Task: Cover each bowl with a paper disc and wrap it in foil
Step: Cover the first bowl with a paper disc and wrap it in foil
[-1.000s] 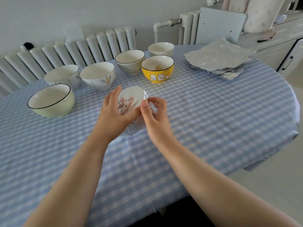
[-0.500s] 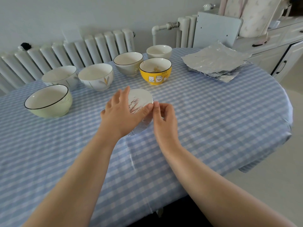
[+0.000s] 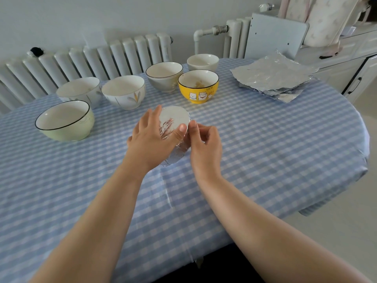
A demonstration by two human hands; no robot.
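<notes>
A foil-wrapped bowl [image 3: 173,123] sits mid-table, tilted toward me, with crinkled foil over its top and sides. My left hand [image 3: 152,139] grips it from the left, thumb pressed on the foil top near the rim. My right hand [image 3: 205,146] pinches the foil at the bowl's right edge with curled fingers. Behind stand several uncovered bowls: a yellow cat bowl [image 3: 198,86], a grey bowl [image 3: 164,76], a small white bowl [image 3: 202,62], two white bowls [image 3: 123,91] [image 3: 79,91] and a pale green bowl [image 3: 65,120]. A stack of foil sheets [image 3: 273,76] lies at the back right.
The table wears a blue checked cloth [image 3: 265,150]; its rounded edge drops off at the right and front. A radiator [image 3: 91,58] runs along the wall behind the bowls. A grey board [image 3: 275,39] and white cabinets [image 3: 350,64] stand at the back right.
The wrapped bowl has shifted slightly away from me and tilted more upright. My left thumb has slid across the foil top toward the right rim, where my right fingers now pinch.
</notes>
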